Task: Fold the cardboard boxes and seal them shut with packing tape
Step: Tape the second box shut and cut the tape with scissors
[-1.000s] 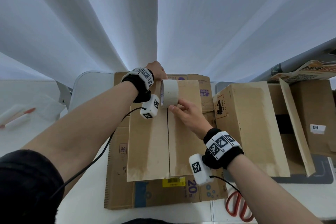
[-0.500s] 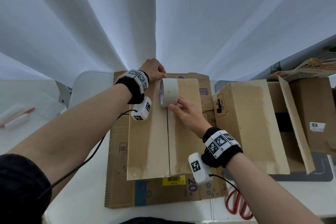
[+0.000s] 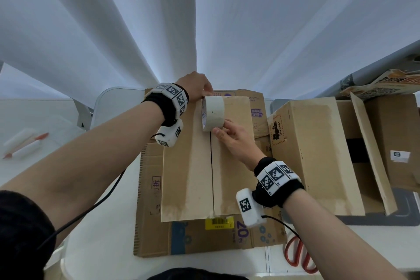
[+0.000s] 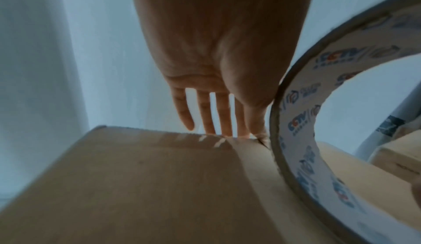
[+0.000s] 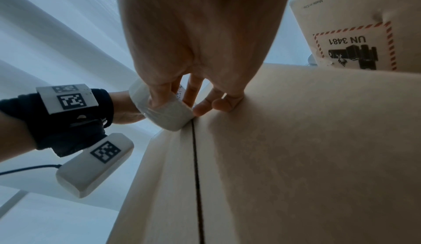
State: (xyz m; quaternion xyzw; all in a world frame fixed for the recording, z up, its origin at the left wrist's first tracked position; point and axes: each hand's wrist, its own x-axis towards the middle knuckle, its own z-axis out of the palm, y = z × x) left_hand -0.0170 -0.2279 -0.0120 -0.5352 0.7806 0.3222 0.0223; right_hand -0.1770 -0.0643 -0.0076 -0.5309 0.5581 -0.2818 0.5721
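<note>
Cardboard fills the middle of the head view: a closed cardboard box sits on a flattened printed carton on the white table, its 2 top flaps meeting at a dark centre seam that runs away from the person. At the far end of that seam stands the roll of packing tape, up on its edge. The right hand holds the roll, thumb on its outer face and fingers hooked into the core, with the other knuckles resting on the right flap. The left hand is at the box's far edge, fingers straight and pointing down over that edge, pressing there just beside the roll; the left wrist view shows a strip of tape lying on the flap from the roll toward those fingertips. Whether the strip wraps over the far edge cannot be told. To the right stands a second brown box bearing a UN 3481 label, touching or just beside the first. Red-handled scissors lie on the table near the person's right forearm. White curtains hang behind.
</note>
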